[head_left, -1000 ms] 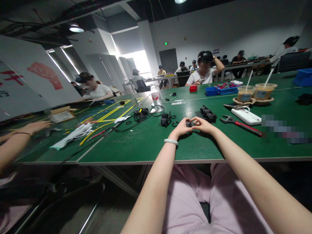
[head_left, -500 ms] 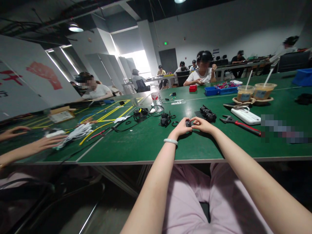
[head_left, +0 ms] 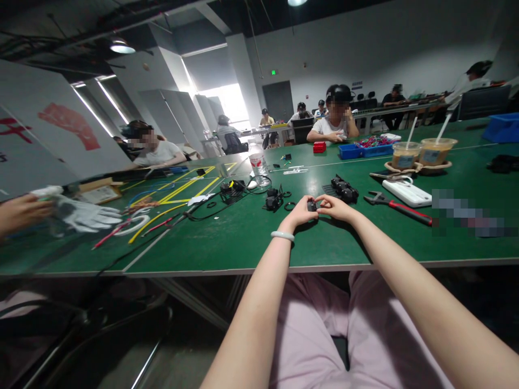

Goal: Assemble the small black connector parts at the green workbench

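A small black part (head_left: 311, 206), too small to name more exactly, is held just above the green table. My left hand (head_left: 300, 212) is closed on its left side, with the fingers curled round it. From the right, my right hand (head_left: 333, 207) pinches at the same part with thumb and fingertips. Just beyond my right hand lies a black ribbed device (head_left: 344, 190). To the left of my hands are another black device (head_left: 274, 200) and a black ring (head_left: 289, 206).
Adjustable pliers (head_left: 399, 208) with red-black handles and a white power bank (head_left: 406, 193) lie to the right, below two iced drinks (head_left: 436, 153). Cables, including a yellow one (head_left: 156, 220), spread leftward. A co-worker's hand (head_left: 25, 212) holds a white glove (head_left: 91, 215) at far left.
My hands keep their hold on the small black part, almost unmoved. At the left, the co-worker's hand has lifted the white glove off the cables and drawn it leftward.
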The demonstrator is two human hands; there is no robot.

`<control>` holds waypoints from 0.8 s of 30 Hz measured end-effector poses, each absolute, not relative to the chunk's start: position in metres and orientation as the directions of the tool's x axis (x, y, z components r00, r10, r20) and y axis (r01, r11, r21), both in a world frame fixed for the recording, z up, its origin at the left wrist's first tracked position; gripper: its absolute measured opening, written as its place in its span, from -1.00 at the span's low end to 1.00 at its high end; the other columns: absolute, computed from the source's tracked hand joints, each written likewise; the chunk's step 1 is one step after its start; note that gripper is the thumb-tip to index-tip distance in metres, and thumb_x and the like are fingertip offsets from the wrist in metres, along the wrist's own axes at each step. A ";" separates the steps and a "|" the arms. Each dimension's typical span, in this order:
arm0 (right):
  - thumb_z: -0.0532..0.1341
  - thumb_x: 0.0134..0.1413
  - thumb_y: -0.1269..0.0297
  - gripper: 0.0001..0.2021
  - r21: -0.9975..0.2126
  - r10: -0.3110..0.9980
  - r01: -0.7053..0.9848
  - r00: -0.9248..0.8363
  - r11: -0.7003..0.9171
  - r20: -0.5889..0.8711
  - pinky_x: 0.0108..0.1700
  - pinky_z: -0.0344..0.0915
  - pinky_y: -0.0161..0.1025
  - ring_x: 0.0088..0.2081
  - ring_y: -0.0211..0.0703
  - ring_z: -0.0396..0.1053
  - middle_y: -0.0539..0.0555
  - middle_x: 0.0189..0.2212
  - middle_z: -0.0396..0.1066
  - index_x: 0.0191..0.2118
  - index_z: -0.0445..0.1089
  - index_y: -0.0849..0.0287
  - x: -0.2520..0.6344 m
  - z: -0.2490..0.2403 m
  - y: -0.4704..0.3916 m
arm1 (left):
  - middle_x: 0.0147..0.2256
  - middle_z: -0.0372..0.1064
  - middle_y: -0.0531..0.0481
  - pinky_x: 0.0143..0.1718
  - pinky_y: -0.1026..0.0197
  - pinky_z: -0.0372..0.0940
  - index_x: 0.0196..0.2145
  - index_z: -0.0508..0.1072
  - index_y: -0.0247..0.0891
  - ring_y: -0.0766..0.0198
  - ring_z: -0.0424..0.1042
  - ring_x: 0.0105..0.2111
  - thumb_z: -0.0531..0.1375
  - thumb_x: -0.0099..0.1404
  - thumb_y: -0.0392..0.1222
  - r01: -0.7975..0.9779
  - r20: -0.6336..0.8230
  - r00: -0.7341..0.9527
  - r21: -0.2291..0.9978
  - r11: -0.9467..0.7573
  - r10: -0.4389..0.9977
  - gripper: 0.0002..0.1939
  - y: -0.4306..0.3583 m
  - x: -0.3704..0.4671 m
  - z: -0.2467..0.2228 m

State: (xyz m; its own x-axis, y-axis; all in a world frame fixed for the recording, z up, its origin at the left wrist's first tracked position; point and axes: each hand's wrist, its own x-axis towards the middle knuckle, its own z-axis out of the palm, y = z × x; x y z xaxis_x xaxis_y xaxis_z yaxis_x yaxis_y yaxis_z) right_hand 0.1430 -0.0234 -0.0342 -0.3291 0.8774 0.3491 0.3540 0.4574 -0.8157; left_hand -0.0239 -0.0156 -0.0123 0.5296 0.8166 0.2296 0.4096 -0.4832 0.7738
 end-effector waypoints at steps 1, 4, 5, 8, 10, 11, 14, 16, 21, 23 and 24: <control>0.17 -0.24 0.22 -0.61 -0.819 0.877 0.348 -0.330 0.457 0.349 -0.45 0.10 -0.41 -0.53 -0.41 0.08 -0.08 -0.50 0.12 -0.17 0.23 0.16 0.143 -0.034 -0.023 | -0.38 0.15 0.06 -0.48 0.38 0.09 -0.20 0.16 -0.32 0.46 0.14 -0.47 0.14 -0.15 -0.35 0.406 0.227 0.532 0.777 -0.481 0.816 -0.52 -0.016 -0.024 -0.012; 0.17 -0.25 0.22 -0.61 -0.827 0.878 0.334 -0.330 0.452 0.347 -0.46 0.10 -0.41 -0.55 -0.42 0.06 -0.09 -0.51 0.11 -0.18 0.23 0.17 0.142 -0.035 -0.023 | -0.38 0.15 0.06 -0.48 0.38 0.09 -0.22 0.16 -0.33 0.46 0.13 -0.48 0.14 -0.17 -0.36 0.398 0.239 0.532 0.777 -0.488 0.813 -0.53 -0.019 -0.023 -0.009; 0.17 -0.25 0.22 -0.61 -0.830 0.878 0.329 -0.331 0.451 0.346 -0.47 0.09 -0.42 -0.55 -0.42 0.06 -0.09 -0.52 0.10 -0.18 0.23 0.17 0.142 -0.035 -0.023 | -0.38 0.15 0.06 -0.47 0.38 0.09 -0.22 0.17 -0.33 0.46 0.13 -0.48 0.15 -0.17 -0.36 0.401 0.241 0.528 0.775 -0.489 0.814 -0.53 -0.019 -0.022 -0.008; 0.17 -0.24 0.22 -0.62 -0.832 0.874 0.318 -0.339 0.455 0.348 -0.47 0.09 -0.42 -0.55 -0.43 0.06 -0.09 -0.52 0.09 -0.18 0.22 0.17 0.142 -0.036 -0.022 | -0.38 0.15 0.06 -0.47 0.38 0.09 -0.23 0.18 -0.34 0.45 0.13 -0.47 0.15 -0.18 -0.36 0.418 0.241 0.513 0.769 -0.485 0.824 -0.53 -0.020 -0.022 -0.007; 0.17 -0.24 0.22 -0.62 -0.830 0.873 0.319 -0.339 0.458 0.351 -0.47 0.09 -0.42 -0.55 -0.43 0.06 -0.09 -0.51 0.09 -0.18 0.22 0.16 0.143 -0.037 -0.021 | -0.38 0.15 0.05 -0.47 0.38 0.09 -0.23 0.17 -0.34 0.45 0.13 -0.47 0.15 -0.18 -0.36 0.424 0.238 0.512 0.766 -0.484 0.825 -0.53 -0.020 -0.022 -0.007; 0.17 -0.24 0.22 -0.62 -0.828 0.873 0.322 -0.337 0.458 0.352 -0.47 0.09 -0.42 -0.55 -0.43 0.06 -0.09 -0.51 0.09 -0.18 0.22 0.16 0.143 -0.037 -0.021 | -0.38 0.15 0.05 -0.47 0.38 0.09 -0.23 0.17 -0.33 0.45 0.13 -0.47 0.15 -0.18 -0.35 0.423 0.240 0.514 0.764 -0.487 0.823 -0.53 -0.019 -0.022 -0.008; 0.17 -0.25 0.22 -0.62 -0.827 0.876 0.329 -0.334 0.455 0.349 -0.46 0.10 -0.41 -0.54 -0.42 0.07 -0.08 -0.51 0.10 -0.18 0.23 0.16 0.143 -0.037 -0.022 | -0.38 0.14 0.06 -0.47 0.38 0.09 -0.22 0.17 -0.33 0.45 0.13 -0.46 0.15 -0.17 -0.34 0.412 0.249 0.530 0.760 -0.503 0.810 -0.53 -0.017 -0.023 -0.010; 0.17 -0.25 0.22 -0.61 -0.827 0.877 0.332 -0.333 0.453 0.347 -0.45 0.11 -0.41 -0.54 -0.42 0.07 -0.08 -0.50 0.11 -0.18 0.23 0.17 0.143 -0.036 -0.022 | -0.37 0.14 0.06 -0.46 0.38 0.09 -0.21 0.16 -0.32 0.44 0.14 -0.46 0.15 -0.17 -0.33 0.406 0.254 0.537 0.758 -0.511 0.805 -0.52 -0.016 -0.023 -0.011; 0.17 -0.25 0.23 -0.61 -0.824 0.880 0.343 -0.327 0.450 0.345 -0.43 0.12 -0.40 -0.51 -0.39 0.10 -0.06 -0.49 0.12 -0.17 0.24 0.17 0.143 -0.035 -0.023 | -0.36 0.15 0.05 -0.46 0.37 0.10 -0.20 0.17 -0.33 0.44 0.14 -0.45 0.15 -0.16 -0.33 0.424 0.250 0.521 0.754 -0.501 0.816 -0.52 -0.014 -0.024 -0.013; 0.17 -0.24 0.24 -0.61 -0.823 0.883 0.350 -0.319 0.447 0.344 -0.42 0.12 -0.40 -0.50 -0.39 0.11 -0.06 -0.49 0.12 -0.17 0.24 0.17 0.143 -0.035 -0.023 | -0.36 0.15 0.05 -0.46 0.37 0.10 -0.20 0.17 -0.33 0.44 0.14 -0.45 0.15 -0.16 -0.33 0.426 0.242 0.521 0.758 -0.495 0.819 -0.52 -0.015 -0.024 -0.013; 0.17 -0.24 0.23 -0.61 -0.822 0.884 0.354 -0.318 0.446 0.342 -0.43 0.12 -0.40 -0.50 -0.39 0.10 -0.06 -0.49 0.12 -0.17 0.24 0.17 0.143 -0.034 -0.024 | -0.37 0.15 0.05 -0.46 0.37 0.10 -0.20 0.17 -0.33 0.44 0.14 -0.45 0.15 -0.16 -0.33 0.421 0.242 0.524 0.760 -0.495 0.817 -0.52 -0.015 -0.024 -0.012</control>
